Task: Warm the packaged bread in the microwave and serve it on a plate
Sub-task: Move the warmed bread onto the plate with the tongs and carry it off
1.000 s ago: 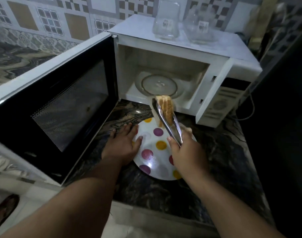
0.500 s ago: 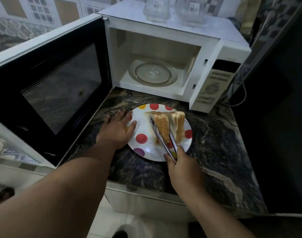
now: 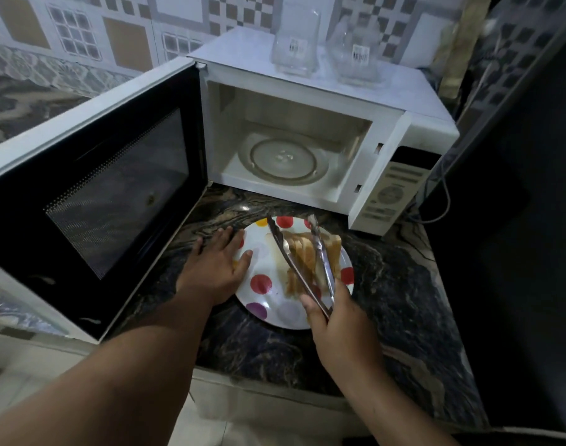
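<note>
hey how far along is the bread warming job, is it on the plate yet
Nearly finished. Done: the bread slices lie on the polka-dot plate, and the microwave stands open with its turntable bare. In hand: the right hand holds tongs, spread open over the bread, while the left hand steadies the plate. Left: put the tongs away, shut the door.

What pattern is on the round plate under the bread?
White round plate with red, yellow and purple polka dots; head view shows it.
</note>
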